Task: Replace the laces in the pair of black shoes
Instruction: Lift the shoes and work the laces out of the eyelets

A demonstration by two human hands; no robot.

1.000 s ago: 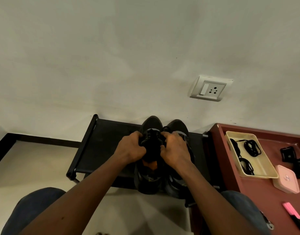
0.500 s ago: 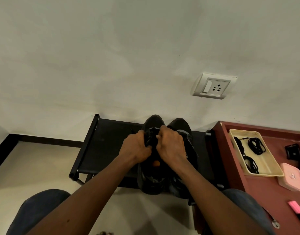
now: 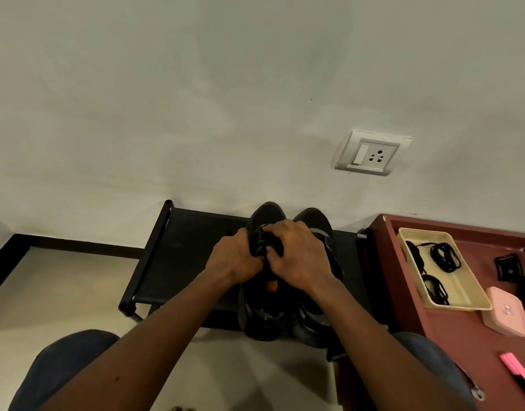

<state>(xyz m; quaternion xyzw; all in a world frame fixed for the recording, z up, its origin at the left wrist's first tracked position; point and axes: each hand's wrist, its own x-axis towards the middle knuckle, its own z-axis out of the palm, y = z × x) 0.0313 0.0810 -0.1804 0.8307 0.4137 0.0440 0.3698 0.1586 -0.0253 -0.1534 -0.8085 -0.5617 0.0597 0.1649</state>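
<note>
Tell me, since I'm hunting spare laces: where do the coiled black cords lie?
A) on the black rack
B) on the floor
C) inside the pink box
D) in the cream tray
D: the coiled black cords lie in the cream tray on the red table.

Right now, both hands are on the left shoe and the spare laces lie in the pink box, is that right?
Not quite: the head view shows the laces in the cream tray, not the pink box; left hand and right hand are on the left shoe.
</note>
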